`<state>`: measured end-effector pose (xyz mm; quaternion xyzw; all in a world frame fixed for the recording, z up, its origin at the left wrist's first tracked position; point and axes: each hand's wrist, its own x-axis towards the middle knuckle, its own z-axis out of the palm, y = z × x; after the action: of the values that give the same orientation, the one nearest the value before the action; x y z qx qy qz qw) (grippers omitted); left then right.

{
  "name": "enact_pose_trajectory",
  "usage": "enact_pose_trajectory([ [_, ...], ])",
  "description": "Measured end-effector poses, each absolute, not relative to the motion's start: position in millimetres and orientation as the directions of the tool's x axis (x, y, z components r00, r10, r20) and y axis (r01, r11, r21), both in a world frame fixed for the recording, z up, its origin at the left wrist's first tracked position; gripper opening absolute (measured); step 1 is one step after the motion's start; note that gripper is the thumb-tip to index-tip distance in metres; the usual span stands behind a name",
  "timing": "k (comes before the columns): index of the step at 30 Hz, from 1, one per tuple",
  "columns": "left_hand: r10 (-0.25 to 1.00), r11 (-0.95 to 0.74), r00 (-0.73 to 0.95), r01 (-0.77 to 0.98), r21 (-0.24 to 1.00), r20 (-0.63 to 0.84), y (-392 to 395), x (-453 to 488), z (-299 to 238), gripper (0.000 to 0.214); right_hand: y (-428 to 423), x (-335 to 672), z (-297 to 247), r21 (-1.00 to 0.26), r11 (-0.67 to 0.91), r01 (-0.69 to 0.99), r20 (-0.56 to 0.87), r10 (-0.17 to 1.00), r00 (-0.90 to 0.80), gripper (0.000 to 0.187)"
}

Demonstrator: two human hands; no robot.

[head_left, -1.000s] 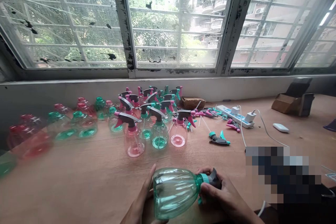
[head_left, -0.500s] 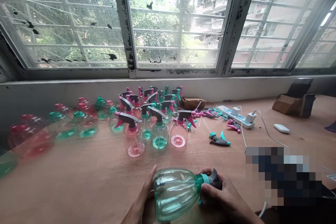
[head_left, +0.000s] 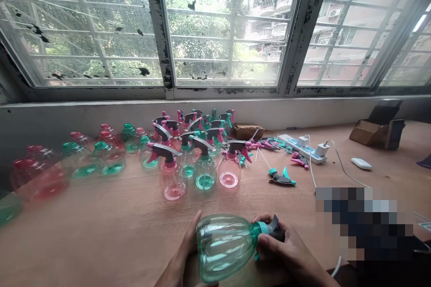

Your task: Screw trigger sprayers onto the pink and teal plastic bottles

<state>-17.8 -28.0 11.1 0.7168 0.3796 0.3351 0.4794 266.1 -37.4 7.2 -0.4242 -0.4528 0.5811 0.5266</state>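
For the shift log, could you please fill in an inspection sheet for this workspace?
Surface: wooden table, below a window sill.
Job's things: green bottle on its side, dark spray head at its neck.
Clutter: finished spray bottles, headless bottles at left, loose spray heads, cardboard box.
Grippers: left hand holds the green bottle's body; right hand grips the spray head.
Cables: power strip with plugs; white cable runs toward the near edge.
Surroundings: barred window, trees and buildings outside.
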Motion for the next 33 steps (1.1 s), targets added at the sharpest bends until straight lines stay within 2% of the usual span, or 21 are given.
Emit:
enact_pose_trajectory([
  [3, 0.865, -0.260, 0.484, 0.212, 0.942, 0.129, -29.1, -15.2, 12.1, 0.092, -37.4, 265.7, 7.9, -0.974, -0.046, -0.220, -0.028, 0.996, -0.086, 0.043],
  [7, 0.841, -0.269, 0.515, 0.126, 0.955, 0.169, -28.5, -15.4, 12.6, 0.107, -37.6, 265.4, 8.7, -0.974, -0.038, -0.222, -0.018, 0.995, -0.093, 0.042],
  [9, 0.829, -0.262, 0.532, 0.099, 0.960, 0.171, -27.7, -17.6, 12.1, 0.106, -37.6, 265.4, 8.9, -0.973, -0.038, -0.228, -0.015, 0.995, -0.102, 0.041],
  [15, 0.855, -0.238, 0.509, 0.211, 0.948, 0.102, -26.6, -22.4, 11.6, 0.100, -37.6, 264.8, 8.1, -0.974, -0.046, -0.220, -0.030, 0.997, -0.073, 0.043],
  [19, 0.847, -0.278, 0.509, 0.172, 0.945, 0.157, -26.9, -18.0, 11.1, 0.096, -38.0, 264.6, 8.7, -0.973, -0.058, -0.222, -0.042, 0.996, -0.076, 0.043],
  [24, 0.829, -0.307, 0.512, 0.083, 0.948, 0.223, -27.9, -15.2, 8.8, 0.104, -38.4, 264.6, 9.1, -0.976, -0.049, -0.214, -0.035, 0.997, -0.070, 0.043],
  [33, 0.847, -0.248, 0.512, 0.149, 0.957, 0.140, -26.7, -19.0, 9.2, 0.095, -36.8, 266.7, 2.9, -0.971, -0.031, -0.239, -0.013, 0.997, -0.077, 0.039],
])
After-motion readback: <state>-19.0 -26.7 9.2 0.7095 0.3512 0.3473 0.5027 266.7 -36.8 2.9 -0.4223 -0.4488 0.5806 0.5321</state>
